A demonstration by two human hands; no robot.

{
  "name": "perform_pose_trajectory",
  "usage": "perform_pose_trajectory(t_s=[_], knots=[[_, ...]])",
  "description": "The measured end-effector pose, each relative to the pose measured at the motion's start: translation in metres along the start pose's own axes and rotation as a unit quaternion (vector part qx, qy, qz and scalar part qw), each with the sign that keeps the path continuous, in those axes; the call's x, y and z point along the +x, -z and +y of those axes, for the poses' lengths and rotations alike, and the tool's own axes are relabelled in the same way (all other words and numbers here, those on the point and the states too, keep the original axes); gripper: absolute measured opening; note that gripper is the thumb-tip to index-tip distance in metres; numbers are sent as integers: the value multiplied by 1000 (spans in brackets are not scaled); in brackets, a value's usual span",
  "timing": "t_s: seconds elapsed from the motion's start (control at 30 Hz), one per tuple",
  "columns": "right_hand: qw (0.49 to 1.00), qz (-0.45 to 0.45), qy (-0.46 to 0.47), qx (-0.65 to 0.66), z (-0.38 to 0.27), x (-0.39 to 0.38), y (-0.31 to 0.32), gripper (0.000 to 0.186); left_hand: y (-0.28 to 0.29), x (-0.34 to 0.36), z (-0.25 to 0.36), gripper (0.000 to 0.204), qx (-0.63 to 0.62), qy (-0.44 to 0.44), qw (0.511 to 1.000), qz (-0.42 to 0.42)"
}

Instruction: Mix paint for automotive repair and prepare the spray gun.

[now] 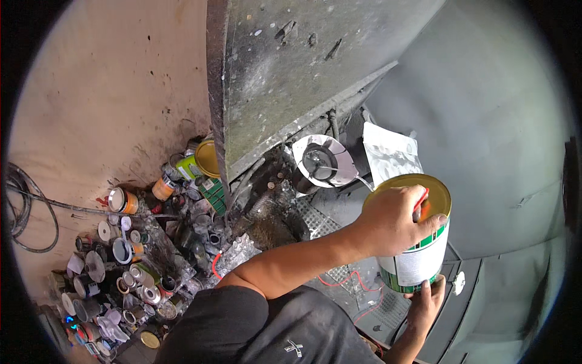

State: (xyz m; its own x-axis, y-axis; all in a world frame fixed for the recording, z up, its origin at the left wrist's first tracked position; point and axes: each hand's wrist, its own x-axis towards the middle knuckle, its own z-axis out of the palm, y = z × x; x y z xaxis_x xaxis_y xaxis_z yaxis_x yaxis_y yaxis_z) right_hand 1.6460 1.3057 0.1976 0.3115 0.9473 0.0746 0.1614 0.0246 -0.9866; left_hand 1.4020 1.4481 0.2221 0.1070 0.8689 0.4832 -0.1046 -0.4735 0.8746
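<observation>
A large metal paint can [412, 268] with a gold-coloured lid [433, 189] and a green and white label is tilted in front of me at the right. My left hand [397, 221] reaches across over the lid, its fingers closed around a small red object [422, 199]. Most of that object is hidden in the fist, so its kind does not show. From below, my right hand [425, 306] supports the can near its base, thumb against the side. Beyond the can stands a cup of dark paint [319, 162] with a pale, wide rim and a stick in it.
A white sheet with grey smears [391, 151] stands behind the can. An upright paint-spattered panel [297, 67] rises ahead. Many used cans [142, 276] crowd the left floor, with a black hose [45, 200] by the wall. A red cord [348, 280] crosses a metal tread plate.
</observation>
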Motion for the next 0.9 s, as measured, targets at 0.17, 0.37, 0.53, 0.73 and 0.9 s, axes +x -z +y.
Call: perform_pose_trajectory(t_s=[0.17, 0.37, 0.53, 0.73, 0.9], knots=[[996, 40, 50, -62, -20, -8, 19, 34, -2, 2, 13, 65, -58, 24, 996, -58], [986, 91, 83, -112, -38, -15, 43, 44, -16, 3, 20, 47, -100, -11, 994, -32], [973, 112, 144, -142, -40, -17, 63, 44, -24, 1, 22, 43, -139, -4, 990, -33], [968, 69, 113, -211, -52, -28, 100, 49, -24, 2, 26, 54, -198, 29, 977, -72], [960, 137, 178, -169, -31, -24, 126, 61, -17, -1, 29, 46, -211, 37, 974, -77]])
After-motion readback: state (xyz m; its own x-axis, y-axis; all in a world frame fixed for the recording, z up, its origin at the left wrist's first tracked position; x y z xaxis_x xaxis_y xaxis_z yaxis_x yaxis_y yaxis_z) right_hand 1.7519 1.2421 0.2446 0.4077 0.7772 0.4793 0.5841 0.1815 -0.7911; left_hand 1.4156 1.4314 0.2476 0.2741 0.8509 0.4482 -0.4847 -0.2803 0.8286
